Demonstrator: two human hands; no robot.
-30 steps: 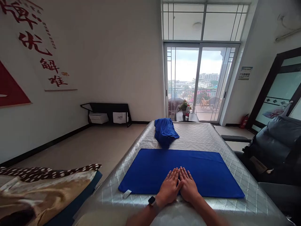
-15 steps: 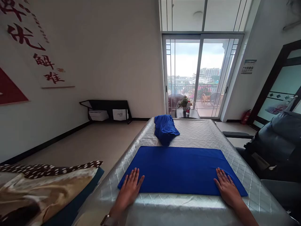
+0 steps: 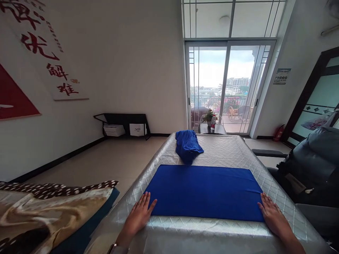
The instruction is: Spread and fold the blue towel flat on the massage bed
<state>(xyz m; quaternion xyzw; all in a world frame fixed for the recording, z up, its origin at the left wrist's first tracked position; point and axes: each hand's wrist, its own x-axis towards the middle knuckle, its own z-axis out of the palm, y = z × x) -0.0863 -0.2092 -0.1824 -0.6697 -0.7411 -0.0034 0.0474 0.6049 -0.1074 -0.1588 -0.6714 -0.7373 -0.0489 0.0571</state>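
A blue cloth (image 3: pixel 203 192), folded into a flat rectangle, lies on the silver quilted table cover (image 3: pixel 222 148). My left hand (image 3: pixel 140 210) rests on its near left corner, fingers stretched forward and thumb apart. Over the near right corner lies my right hand (image 3: pixel 272 213), also flat with its fingers out. Neither hand grips anything. Beyond the flat cloth, a crumpled blue cloth (image 3: pixel 188 146) sits in a heap toward the far left of the table.
Patterned fabric (image 3: pixel 66 208) lies at the lower left. On the right stand a black chair (image 3: pixel 312 165) and a fire extinguisher (image 3: pixel 278 133). Past the table's far end, a small table (image 3: pixel 212 129) holds a bottle (image 3: pixel 213 122) and a potted plant (image 3: pixel 208 115).
Both hands have moved outward, the left to the left and the right to the right, toward the flat cloth's side edges. The view has shifted slightly.
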